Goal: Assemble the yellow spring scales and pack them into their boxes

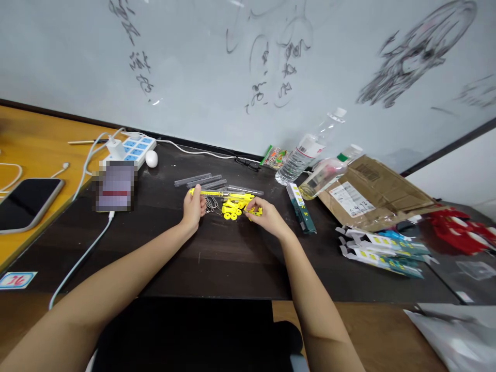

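Note:
My left hand (pixel 192 207) is closed around a slim yellow-and-clear rod (pixel 211 193), held roughly level above the dark table. My right hand (pixel 265 218) pinches a small yellow plastic part (pixel 255 211), whose exact shape the fingers partly hide. Between the hands lies a pile of yellow plastic pieces (pixel 231 210), some of them ring-shaped. Bent metal wire pieces (pixel 211 205) rest beside my left fingers. Behind the hands, several clear plastic tubes (pixel 206 181) lie on the table.
A narrow green-and-white box (pixel 301 209) lies right of my right hand, with opened boxes (pixel 383 253) farther right. Two bottles (pixel 300 157) and a cardboard parcel (pixel 372 194) stand behind. At left are a charging device (pixel 115 188), a power strip (pixel 137 150) and a phone (pixel 29 204).

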Action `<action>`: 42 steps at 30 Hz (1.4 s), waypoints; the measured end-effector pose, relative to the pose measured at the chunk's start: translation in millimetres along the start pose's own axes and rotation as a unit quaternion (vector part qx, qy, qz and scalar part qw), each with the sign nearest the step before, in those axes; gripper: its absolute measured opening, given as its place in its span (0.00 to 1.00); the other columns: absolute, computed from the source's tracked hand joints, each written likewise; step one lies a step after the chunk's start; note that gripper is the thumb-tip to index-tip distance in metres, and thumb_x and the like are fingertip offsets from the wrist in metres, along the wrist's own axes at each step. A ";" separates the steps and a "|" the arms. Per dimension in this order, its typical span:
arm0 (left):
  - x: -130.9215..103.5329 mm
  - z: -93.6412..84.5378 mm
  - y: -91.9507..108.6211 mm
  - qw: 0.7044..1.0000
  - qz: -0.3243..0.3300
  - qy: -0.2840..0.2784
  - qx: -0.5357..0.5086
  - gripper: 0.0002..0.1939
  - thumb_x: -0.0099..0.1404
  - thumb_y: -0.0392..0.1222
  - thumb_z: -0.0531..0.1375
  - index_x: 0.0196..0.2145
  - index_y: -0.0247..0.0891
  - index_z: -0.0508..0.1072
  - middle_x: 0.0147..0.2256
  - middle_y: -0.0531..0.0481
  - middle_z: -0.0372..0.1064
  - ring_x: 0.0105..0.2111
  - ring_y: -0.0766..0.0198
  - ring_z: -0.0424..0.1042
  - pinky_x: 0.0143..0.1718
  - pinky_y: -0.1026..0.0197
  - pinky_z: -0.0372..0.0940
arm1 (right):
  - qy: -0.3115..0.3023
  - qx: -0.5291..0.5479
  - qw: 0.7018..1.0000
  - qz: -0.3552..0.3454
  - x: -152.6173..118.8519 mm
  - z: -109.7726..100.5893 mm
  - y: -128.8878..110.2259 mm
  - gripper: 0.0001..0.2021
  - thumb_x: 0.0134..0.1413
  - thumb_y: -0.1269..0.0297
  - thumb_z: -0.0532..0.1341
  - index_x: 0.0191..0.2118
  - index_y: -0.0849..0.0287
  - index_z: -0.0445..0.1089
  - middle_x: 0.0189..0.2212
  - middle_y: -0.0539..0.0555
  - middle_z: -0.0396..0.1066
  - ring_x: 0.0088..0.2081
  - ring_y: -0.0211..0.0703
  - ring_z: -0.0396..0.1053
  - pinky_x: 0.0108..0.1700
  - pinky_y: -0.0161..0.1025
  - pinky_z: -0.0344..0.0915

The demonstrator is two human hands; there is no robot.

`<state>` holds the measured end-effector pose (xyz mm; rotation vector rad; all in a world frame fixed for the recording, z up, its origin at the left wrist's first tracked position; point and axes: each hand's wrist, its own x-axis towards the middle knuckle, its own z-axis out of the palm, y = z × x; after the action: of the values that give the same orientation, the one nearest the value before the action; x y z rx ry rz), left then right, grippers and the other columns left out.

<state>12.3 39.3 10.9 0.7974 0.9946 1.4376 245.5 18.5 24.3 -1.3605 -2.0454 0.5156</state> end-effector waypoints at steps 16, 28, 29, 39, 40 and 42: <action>-0.5 -0.4 -0.3 1.000 -0.009 -0.002 -0.006 0.21 0.63 0.57 0.55 0.26 0.41 0.51 0.16 0.62 0.47 0.12 0.76 0.47 0.13 0.71 0.40 | -0.084 -0.186 0.979 -0.020 -6.3 -9.5 -10.7 0.01 0.49 0.70 0.61 0.30 0.57 0.69 0.32 0.53 0.66 0.38 0.44 0.65 0.42 0.39 0.59; -1.9 0.2 -1.6 1.000 -0.014 -0.012 -0.007 0.20 0.64 0.55 0.55 0.26 0.40 0.51 0.16 0.62 0.48 0.12 0.77 0.47 0.12 0.72 0.41 | -0.112 -0.252 0.961 -0.011 -8.1 -7.5 -8.4 0.06 0.47 0.69 0.66 0.34 0.58 0.71 0.34 0.54 0.67 0.39 0.46 0.66 0.41 0.39 0.59; -1.9 0.2 -1.7 1.000 -0.014 -0.013 -0.007 0.20 0.64 0.55 0.55 0.27 0.40 0.51 0.17 0.62 0.48 0.12 0.77 0.47 0.13 0.72 0.40 | -0.112 -0.253 0.961 -0.011 -8.4 -8.1 -7.8 0.07 0.46 0.69 0.67 0.33 0.57 0.71 0.34 0.54 0.67 0.39 0.46 0.66 0.41 0.39 0.59; -0.7 -0.2 -3.4 1.000 -0.012 -0.021 0.000 0.20 0.63 0.56 0.55 0.26 0.41 0.51 0.16 0.62 0.49 0.12 0.76 0.47 0.12 0.72 0.41 | -0.072 -0.111 0.991 -0.007 -5.7 -6.1 -8.3 0.03 0.50 0.70 0.62 0.28 0.59 0.67 0.25 0.49 0.64 0.29 0.38 0.62 0.33 0.35 0.57; -0.6 -0.3 -3.6 1.000 -0.010 -0.022 0.001 0.20 0.63 0.56 0.54 0.26 0.41 0.51 0.16 0.62 0.49 0.12 0.76 0.47 0.12 0.72 0.41 | -0.045 -0.055 0.997 0.004 -4.5 -5.5 -8.8 0.03 0.50 0.69 0.61 0.29 0.59 0.66 0.24 0.48 0.63 0.27 0.37 0.61 0.31 0.34 0.57; -0.7 -0.3 -3.8 1.000 -0.006 -0.026 0.001 0.20 0.63 0.56 0.54 0.26 0.41 0.51 0.16 0.62 0.48 0.12 0.76 0.47 0.11 0.73 0.41 | 0.021 0.061 0.998 0.026 -1.5 -4.0 -8.9 0.04 0.50 0.67 0.60 0.30 0.58 0.64 0.22 0.46 0.62 0.24 0.34 0.59 0.27 0.33 0.56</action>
<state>13.7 38.5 7.3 0.8259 0.9593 1.3991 242.6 13.6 32.4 -1.3428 -1.9161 0.6190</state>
